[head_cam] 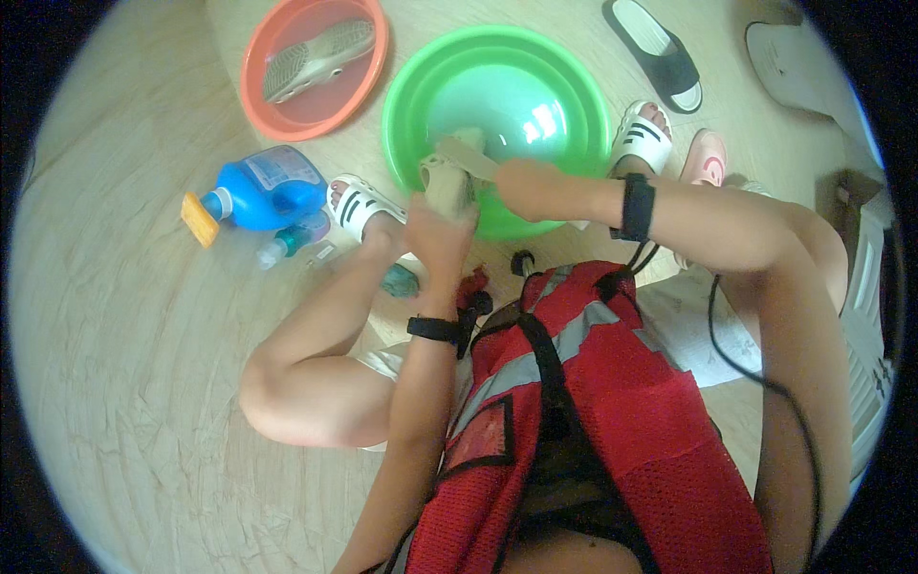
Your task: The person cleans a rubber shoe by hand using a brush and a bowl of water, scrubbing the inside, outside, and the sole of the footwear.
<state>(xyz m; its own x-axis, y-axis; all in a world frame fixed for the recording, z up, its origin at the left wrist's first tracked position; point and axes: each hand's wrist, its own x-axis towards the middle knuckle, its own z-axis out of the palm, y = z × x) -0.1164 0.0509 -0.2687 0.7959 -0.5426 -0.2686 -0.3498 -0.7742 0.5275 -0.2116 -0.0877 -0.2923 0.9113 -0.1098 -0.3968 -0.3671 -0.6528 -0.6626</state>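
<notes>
My left hand (439,233) grips a pale beige shoe (446,188) over the near rim of a green plastic basin (401,93). In my right hand (529,190) is a flat, pale handle (467,158), probably of a brush. It reaches across the shoe, and its working end cannot be made out. Cloudy bluish water (495,107) with bright reflections fills the basin's bottom. Parts of the shoe are hidden behind my left fingers and the handle.
An orange basin (247,86) holds another shoe (315,61) in water. A blue detergent bottle (265,183) and a smaller bottle (290,240) lie left of my foot. A black slide sandal (656,61) and a pink shoe (705,158) are at right. A cable (785,391) hangs by my right arm.
</notes>
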